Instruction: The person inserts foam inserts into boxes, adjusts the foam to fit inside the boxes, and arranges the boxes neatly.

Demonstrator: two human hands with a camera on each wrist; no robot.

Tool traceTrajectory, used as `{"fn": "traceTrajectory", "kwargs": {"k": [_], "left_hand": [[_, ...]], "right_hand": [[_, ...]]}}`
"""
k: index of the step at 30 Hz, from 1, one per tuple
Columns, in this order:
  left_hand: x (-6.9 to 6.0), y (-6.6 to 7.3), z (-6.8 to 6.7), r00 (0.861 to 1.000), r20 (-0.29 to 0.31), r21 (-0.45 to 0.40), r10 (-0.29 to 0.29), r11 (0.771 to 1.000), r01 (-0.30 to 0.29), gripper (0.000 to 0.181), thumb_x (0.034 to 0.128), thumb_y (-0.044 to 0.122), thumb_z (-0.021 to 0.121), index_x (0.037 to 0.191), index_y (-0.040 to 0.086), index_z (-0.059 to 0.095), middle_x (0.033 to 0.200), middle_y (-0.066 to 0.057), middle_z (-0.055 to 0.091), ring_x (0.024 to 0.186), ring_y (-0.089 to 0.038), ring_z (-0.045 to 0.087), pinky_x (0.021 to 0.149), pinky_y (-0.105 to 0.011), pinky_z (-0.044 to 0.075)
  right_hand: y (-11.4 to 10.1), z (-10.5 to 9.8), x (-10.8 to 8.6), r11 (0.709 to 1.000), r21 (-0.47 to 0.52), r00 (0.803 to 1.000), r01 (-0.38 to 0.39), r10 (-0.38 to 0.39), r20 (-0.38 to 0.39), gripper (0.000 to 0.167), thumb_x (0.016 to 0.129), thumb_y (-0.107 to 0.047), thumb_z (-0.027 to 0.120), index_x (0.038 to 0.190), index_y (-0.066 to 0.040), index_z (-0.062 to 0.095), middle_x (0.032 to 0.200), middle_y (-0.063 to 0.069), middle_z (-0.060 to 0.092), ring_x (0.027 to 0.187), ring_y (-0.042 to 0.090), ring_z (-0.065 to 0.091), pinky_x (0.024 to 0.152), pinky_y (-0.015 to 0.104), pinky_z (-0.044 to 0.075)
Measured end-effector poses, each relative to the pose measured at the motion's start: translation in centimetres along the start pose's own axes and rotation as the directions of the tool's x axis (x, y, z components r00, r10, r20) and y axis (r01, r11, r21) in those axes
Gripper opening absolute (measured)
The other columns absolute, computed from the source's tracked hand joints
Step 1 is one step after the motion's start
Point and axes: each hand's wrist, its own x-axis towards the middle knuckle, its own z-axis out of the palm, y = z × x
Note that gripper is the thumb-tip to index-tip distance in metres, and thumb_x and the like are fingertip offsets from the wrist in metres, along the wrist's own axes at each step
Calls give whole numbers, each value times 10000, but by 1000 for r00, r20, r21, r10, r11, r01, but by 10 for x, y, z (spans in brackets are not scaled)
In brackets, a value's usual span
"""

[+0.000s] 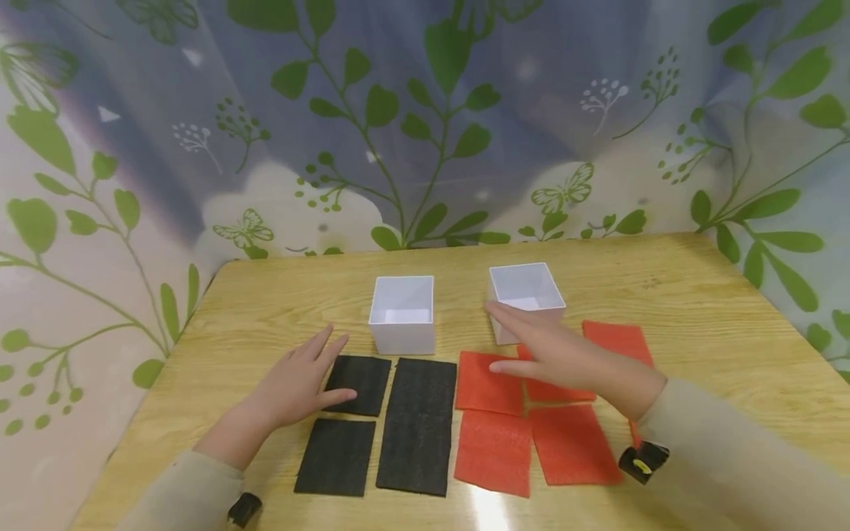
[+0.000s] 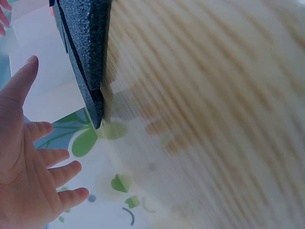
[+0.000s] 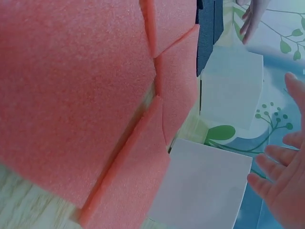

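Observation:
My left hand [image 1: 295, 383] hovers with spread fingers by the upper left black foam square [image 1: 368, 391], holding nothing. A second black square [image 1: 335, 457] lies below it, and black foam [image 1: 417, 428] forms a longer strip beside them. My right hand [image 1: 558, 354], fingers extended, is above the red foam squares [image 1: 491, 450] and in front of the right white box [image 1: 527, 284], partly hiding both. The left white box [image 1: 405, 339] stands behind the black foam. In the right wrist view the red foam [image 3: 71, 86] lies flat below the raised right hand [image 3: 281, 167].
Both boxes have open tops and stand on a wood-grain table [image 1: 299, 295]. Another red square [image 1: 617, 339] lies at the far right of the group, partly under the right forearm. A leaf-patterned curtain [image 1: 412, 147] hangs behind the table.

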Motion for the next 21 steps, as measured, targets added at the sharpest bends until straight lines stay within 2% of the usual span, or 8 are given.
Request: {"fn": "traceTrajectory", "kwargs": {"k": [9,13,21], "left_hand": [[4,-1,1,1000,9,-16,-5,1000,6,874,813,559,621,1454,52,312,1477,-251,235,1269,-435,358,968,-606,317],[6,1,-4,1000,22,-17,4,1000,-4,865,817,546,624,1450,42,317,1473,-257,242,1268,-444,353,966,-611,315],[11,3,-6,997,69,-15,29,999,-28,862,827,558,602,1450,35,314,1471,-260,244,1262,-438,368,973,-592,322]], "right_hand": [[-6,2,11,1000,-8,1000,-12,12,20,860,864,-477,612,1490,-60,194,1516,121,228,1355,301,272,1043,472,308],[-8,5,21,999,32,999,-16,15,32,857,877,-485,590,1502,-93,154,1527,87,201,1372,264,238,1063,448,284],[-18,18,50,990,137,999,-38,33,42,878,878,-466,602,1500,-68,127,1534,105,166,1394,258,163,1098,438,205]]}}
